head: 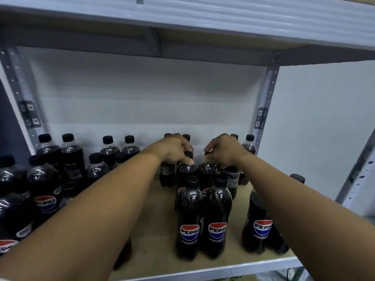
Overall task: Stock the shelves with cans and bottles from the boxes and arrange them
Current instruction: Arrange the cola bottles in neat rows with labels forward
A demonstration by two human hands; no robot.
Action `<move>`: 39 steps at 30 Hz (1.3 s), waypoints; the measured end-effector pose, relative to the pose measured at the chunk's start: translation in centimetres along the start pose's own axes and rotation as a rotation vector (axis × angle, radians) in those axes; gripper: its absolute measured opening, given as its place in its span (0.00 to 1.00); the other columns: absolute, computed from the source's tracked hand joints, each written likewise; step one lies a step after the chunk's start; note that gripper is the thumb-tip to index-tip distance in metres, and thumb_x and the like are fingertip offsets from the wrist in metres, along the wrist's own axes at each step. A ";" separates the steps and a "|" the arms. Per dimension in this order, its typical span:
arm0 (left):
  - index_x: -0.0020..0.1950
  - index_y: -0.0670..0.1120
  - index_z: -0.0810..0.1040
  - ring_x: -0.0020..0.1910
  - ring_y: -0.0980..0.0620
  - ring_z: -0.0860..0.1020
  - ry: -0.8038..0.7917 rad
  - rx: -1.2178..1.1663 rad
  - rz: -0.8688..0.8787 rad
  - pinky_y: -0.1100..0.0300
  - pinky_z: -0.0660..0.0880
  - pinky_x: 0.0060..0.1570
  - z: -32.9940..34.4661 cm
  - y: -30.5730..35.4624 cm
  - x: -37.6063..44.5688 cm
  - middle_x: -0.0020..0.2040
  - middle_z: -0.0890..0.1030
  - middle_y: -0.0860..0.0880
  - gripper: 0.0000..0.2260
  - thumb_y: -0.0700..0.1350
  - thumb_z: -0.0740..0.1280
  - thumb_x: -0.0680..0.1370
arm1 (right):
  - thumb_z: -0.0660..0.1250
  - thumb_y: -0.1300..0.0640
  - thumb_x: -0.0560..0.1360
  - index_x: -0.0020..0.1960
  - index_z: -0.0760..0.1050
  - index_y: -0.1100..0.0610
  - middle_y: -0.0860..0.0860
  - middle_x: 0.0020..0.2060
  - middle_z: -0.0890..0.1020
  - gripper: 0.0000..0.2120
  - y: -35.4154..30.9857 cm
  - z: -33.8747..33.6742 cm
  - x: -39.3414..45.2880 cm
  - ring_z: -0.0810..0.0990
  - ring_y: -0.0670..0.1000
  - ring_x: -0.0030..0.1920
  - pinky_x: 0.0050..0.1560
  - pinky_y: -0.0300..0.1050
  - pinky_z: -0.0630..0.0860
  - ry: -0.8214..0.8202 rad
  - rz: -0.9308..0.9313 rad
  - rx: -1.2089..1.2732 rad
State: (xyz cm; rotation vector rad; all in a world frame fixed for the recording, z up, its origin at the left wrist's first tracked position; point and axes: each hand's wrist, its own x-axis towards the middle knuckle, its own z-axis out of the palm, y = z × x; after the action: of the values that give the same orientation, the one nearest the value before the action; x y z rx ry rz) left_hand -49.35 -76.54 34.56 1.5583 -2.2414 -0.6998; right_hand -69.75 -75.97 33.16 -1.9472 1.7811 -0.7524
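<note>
Both grips are engaged. My left hand (175,148) is curled over the cap and neck of a dark cola bottle (185,173), thumb pressed against its shoulder. My right hand (222,150) pinches the cap of the neighbouring bottle (207,175), just to its right. The two held bottles stand upright, side by side, in the middle of the shelf (203,269), behind a near pair of labelled bottles (203,224) that touch each other. Further bottles stand behind the hands against the back wall (142,94). A single labelled bottle (258,224) stands near the front on the right, partly hidden by my right forearm. A larger group of bottles (60,169) fills the left side of the shelf, from the far wall to the near edge. An upper shelf (223,19) runs overhead.
</note>
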 end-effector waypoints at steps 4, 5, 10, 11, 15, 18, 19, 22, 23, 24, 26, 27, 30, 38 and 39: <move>0.59 0.40 0.79 0.57 0.43 0.83 -0.039 -0.143 0.003 0.47 0.82 0.55 1.2 -1.3 -0.2 0.56 0.85 0.42 0.14 0.41 0.77 0.76 | 0.80 0.57 0.70 0.58 0.81 0.57 0.57 0.50 0.83 0.19 -0.1 -0.3 -0.6 0.85 0.61 0.45 0.41 0.53 0.85 -0.098 0.029 0.009; 0.60 0.40 0.79 0.56 0.43 0.84 -0.036 -0.179 0.003 0.48 0.83 0.53 1.4 -1.4 -0.4 0.55 0.85 0.41 0.14 0.40 0.76 0.76 | 0.79 0.57 0.70 0.59 0.81 0.58 0.58 0.51 0.83 0.19 0.0 -0.3 -0.7 0.85 0.62 0.45 0.38 0.51 0.85 -0.120 0.036 0.016; 0.62 0.40 0.78 0.55 0.44 0.84 -0.095 -0.194 0.019 0.54 0.84 0.47 1.0 -1.1 -0.8 0.52 0.85 0.43 0.14 0.40 0.75 0.78 | 0.78 0.57 0.72 0.62 0.80 0.58 0.59 0.55 0.82 0.20 0.8 0.2 -0.3 0.84 0.63 0.50 0.44 0.58 0.85 -0.153 -0.001 0.003; 0.61 0.40 0.78 0.55 0.45 0.84 -0.114 -0.188 0.015 0.54 0.84 0.47 0.8 -1.1 -0.8 0.53 0.85 0.44 0.14 0.40 0.74 0.78 | 0.78 0.56 0.72 0.62 0.80 0.58 0.59 0.54 0.83 0.21 0.8 0.2 -0.3 0.84 0.62 0.50 0.46 0.59 0.84 -0.159 -0.022 -0.025; 0.58 0.41 0.80 0.54 0.46 0.85 -0.141 -0.153 0.018 0.51 0.84 0.51 0.5 -1.0 -0.8 0.52 0.86 0.44 0.12 0.40 0.76 0.77 | 0.79 0.56 0.72 0.61 0.80 0.59 0.59 0.52 0.84 0.20 0.9 0.1 -0.4 0.84 0.61 0.49 0.45 0.60 0.84 -0.160 -0.030 -0.020; 0.56 0.41 0.81 0.51 0.46 0.85 -0.104 -0.138 0.025 0.52 0.84 0.49 0.7 -1.0 -0.9 0.49 0.87 0.45 0.11 0.40 0.77 0.76 | 0.77 0.56 0.73 0.59 0.81 0.58 0.59 0.50 0.83 0.16 0.7 0.1 -0.5 0.85 0.63 0.46 0.40 0.56 0.85 -0.162 -0.002 0.023; 0.55 0.41 0.81 0.50 0.47 0.85 -0.101 -0.134 0.027 0.52 0.85 0.48 0.7 -1.0 -0.9 0.49 0.87 0.45 0.11 0.40 0.77 0.75 | 0.77 0.56 0.73 0.58 0.81 0.58 0.59 0.49 0.83 0.15 0.6 0.1 -0.6 0.85 0.63 0.45 0.38 0.52 0.85 -0.164 0.003 0.025; 0.57 0.41 0.80 0.51 0.47 0.85 -0.130 -0.125 0.023 0.50 0.84 0.51 0.5 -0.8 -1.0 0.52 0.86 0.45 0.12 0.40 0.76 0.76 | 0.77 0.55 0.73 0.57 0.80 0.57 0.58 0.46 0.83 0.14 0.4 0.1 -0.6 0.85 0.62 0.43 0.32 0.44 0.81 -0.172 0.002 -0.009; 0.58 0.40 0.80 0.53 0.46 0.85 -0.138 -0.123 0.022 0.49 0.84 0.52 0.4 -0.9 -0.9 0.53 0.86 0.45 0.12 0.40 0.76 0.76 | 0.77 0.56 0.73 0.57 0.81 0.58 0.58 0.46 0.83 0.14 0.4 0.1 -0.7 0.85 0.63 0.43 0.33 0.47 0.82 -0.173 0.007 0.000; 0.58 0.40 0.80 0.53 0.46 0.85 -0.140 -0.119 0.022 0.48 0.84 0.53 0.4 -0.9 -0.9 0.54 0.86 0.45 0.12 0.40 0.76 0.77 | 0.77 0.56 0.73 0.57 0.81 0.58 0.59 0.47 0.83 0.15 0.4 0.1 -0.7 0.85 0.63 0.43 0.36 0.50 0.84 -0.173 0.015 0.013; 0.57 0.41 0.80 0.54 0.46 0.85 -0.135 -0.105 0.024 0.47 0.84 0.54 0.4 -1.0 -0.9 0.54 0.86 0.45 0.12 0.41 0.76 0.76 | 0.78 0.56 0.72 0.57 0.81 0.58 0.60 0.47 0.84 0.15 0.3 0.1 -0.9 0.85 0.63 0.43 0.40 0.55 0.85 -0.171 0.027 0.038; 0.57 0.41 0.80 0.54 0.45 0.85 -0.132 -0.095 0.027 0.47 0.83 0.54 0.4 -1.1 -0.7 0.53 0.86 0.46 0.12 0.42 0.76 0.76 | 0.78 0.56 0.72 0.56 0.80 0.57 0.60 0.47 0.84 0.15 0.3 0.0 -1.0 0.85 0.63 0.43 0.41 0.56 0.85 -0.174 0.033 0.054; 0.56 0.45 0.81 0.54 0.45 0.84 -0.115 -0.022 0.048 0.45 0.81 0.59 0.3 -1.1 -0.6 0.53 0.86 0.47 0.12 0.45 0.78 0.75 | 0.78 0.56 0.72 0.57 0.79 0.57 0.57 0.44 0.82 0.16 0.1 -0.2 -1.6 0.84 0.60 0.42 0.34 0.48 0.83 -0.193 0.059 0.129; 0.64 0.51 0.81 0.61 0.55 0.80 0.075 -0.076 0.134 0.59 0.73 0.67 -0.3 1.2 0.4 0.61 0.83 0.53 0.19 0.55 0.76 0.75 | 0.76 0.47 0.74 0.57 0.80 0.60 0.57 0.45 0.86 0.20 0.7 -3.0 -1.2 0.86 0.55 0.46 0.44 0.50 0.85 -0.081 0.028 0.158; 0.65 0.50 0.81 0.61 0.54 0.79 0.107 -0.090 0.139 0.58 0.73 0.66 -0.3 1.8 0.8 0.61 0.83 0.53 0.19 0.54 0.75 0.76 | 0.76 0.47 0.74 0.54 0.82 0.60 0.57 0.42 0.86 0.18 1.2 -3.9 -1.0 0.87 0.55 0.43 0.41 0.48 0.84 -0.037 0.030 0.146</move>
State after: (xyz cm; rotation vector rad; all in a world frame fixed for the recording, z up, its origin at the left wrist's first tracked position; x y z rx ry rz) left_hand -50.90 -76.85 35.85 1.3514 -2.1836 -0.6519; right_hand -73.15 -74.87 35.38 -1.8245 1.6807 -0.8072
